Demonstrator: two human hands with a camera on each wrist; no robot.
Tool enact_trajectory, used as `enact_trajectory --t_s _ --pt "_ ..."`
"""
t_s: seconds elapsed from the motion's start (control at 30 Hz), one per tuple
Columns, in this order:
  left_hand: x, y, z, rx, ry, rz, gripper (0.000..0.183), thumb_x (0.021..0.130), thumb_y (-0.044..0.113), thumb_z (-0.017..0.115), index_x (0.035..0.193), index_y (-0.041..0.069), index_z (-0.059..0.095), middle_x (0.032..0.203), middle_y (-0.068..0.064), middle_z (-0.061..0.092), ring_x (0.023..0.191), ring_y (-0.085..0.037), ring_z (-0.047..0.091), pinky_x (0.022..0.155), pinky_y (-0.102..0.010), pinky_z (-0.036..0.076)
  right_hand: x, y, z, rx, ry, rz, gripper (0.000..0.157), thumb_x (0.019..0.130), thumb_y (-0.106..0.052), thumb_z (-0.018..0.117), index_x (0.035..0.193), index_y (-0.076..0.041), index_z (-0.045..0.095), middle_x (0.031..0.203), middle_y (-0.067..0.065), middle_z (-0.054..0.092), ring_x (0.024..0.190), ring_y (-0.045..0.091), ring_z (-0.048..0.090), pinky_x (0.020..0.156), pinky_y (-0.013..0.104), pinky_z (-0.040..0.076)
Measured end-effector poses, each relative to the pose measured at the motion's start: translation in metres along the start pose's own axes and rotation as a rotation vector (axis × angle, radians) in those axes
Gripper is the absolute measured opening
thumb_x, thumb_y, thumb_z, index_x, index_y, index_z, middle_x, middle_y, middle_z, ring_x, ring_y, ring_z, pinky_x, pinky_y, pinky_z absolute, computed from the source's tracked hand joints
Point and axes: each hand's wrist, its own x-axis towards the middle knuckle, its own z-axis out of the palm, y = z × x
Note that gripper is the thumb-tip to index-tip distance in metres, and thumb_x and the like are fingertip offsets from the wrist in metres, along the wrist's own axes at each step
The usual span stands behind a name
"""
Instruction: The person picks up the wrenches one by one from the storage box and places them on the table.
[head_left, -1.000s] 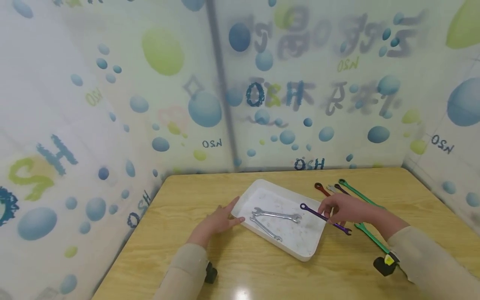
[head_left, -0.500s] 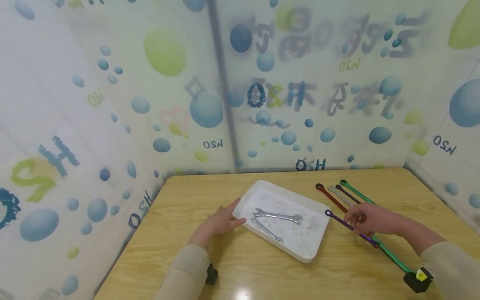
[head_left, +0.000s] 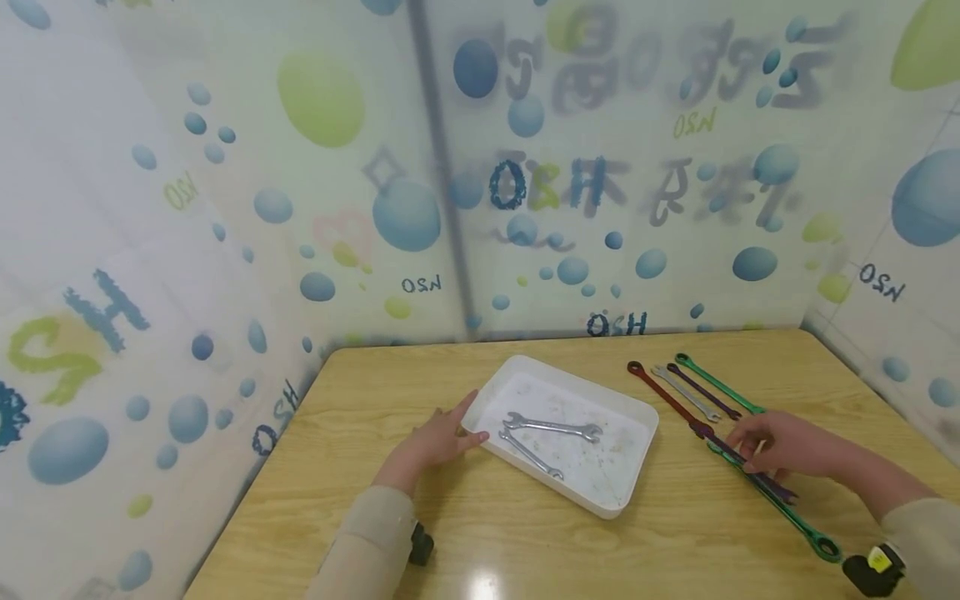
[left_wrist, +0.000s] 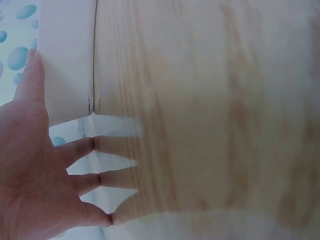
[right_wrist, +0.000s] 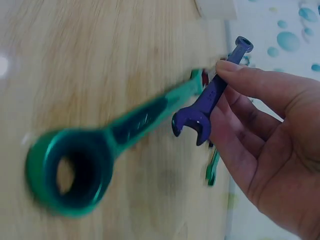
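In the head view my left hand point(head_left: 429, 443) rests against the left end of the white tray point(head_left: 647, 417), fingers spread; the left wrist view shows the thumb along the tray wall. Two silver wrenches point(head_left: 558, 428) lie inside the tray. To the right of it, my right hand point(head_left: 787, 446) pinches a purple combination wrench point(right_wrist: 214, 94) between thumb and fingers. Its open end points toward the right wrist camera. Just below this wrench, a green ratcheting wrench point(head_left: 798, 521) lies on the table. Its ring end point(right_wrist: 42, 172) looms large in the right wrist view.
Farther back on the right lie a red wrench point(head_left: 667, 396), a silver wrench point(head_left: 686, 392), a dark purple wrench point(head_left: 705, 392) and another green wrench point(head_left: 720, 385), roughly side by side. The wooden table point(head_left: 360, 392) meets a bubble-patterned curtain point(head_left: 337, 208) behind.
My right hand has carried the purple wrench away from over the tray, rightward and nearer, to above the green wrench. My left hand has stayed at the tray.
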Motion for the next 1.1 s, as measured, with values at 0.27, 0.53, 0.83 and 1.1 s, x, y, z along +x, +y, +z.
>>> enact_trajectory --t_s 0.27,0.53,0.83,1.1 --pt "0.0 0.0 0.0 0.006 0.001 -0.005 0.081 0.093 0.061 0.052 0.158 0.03 0.015 0.146 -0.01 0.047 0.142 -0.046 0.018 0.104 -0.072 0.017 -0.016 0.023 -0.012 -0.039 0.033 0.017 0.032 0.09 -0.004 0.066 0.116 0.013 0.058 0.09 0.009 0.058 0.071 0.012 0.055 0.056 0.034 0.053" --pt "0.0 0.0 0.001 0.02 0.007 0.001 0.081 0.093 0.061 0.051 0.158 0.031 0.014 0.148 -0.015 0.044 0.142 -0.046 0.019 0.104 -0.069 0.024 -0.023 0.036 -0.015 -0.094 0.06 -0.009 0.03 0.088 -0.005 0.069 0.11 0.014 0.06 0.091 0.007 0.06 0.073 0.005 0.054 0.056 0.03 0.051" --pt "-0.001 -0.001 0.003 0.028 0.01 0.009 0.08 0.094 0.06 0.052 0.158 0.029 0.014 0.144 -0.016 0.048 0.141 -0.048 0.021 0.103 -0.07 0.025 -0.024 0.037 -0.013 -0.043 0.072 0.034 0.031 0.088 -0.002 0.067 0.112 0.016 0.059 0.093 0.011 0.062 0.074 0.007 0.055 0.055 0.03 0.05" --pt "-0.003 0.003 0.0 0.012 0.001 -0.015 0.079 0.094 0.059 0.052 0.158 0.03 0.014 0.147 -0.014 0.046 0.142 -0.046 0.019 0.105 -0.07 0.02 -0.021 0.035 -0.01 -0.044 0.093 0.062 0.035 0.087 -0.001 0.067 0.115 0.018 0.057 0.08 0.007 0.056 0.056 0.009 0.048 0.046 0.028 0.045"
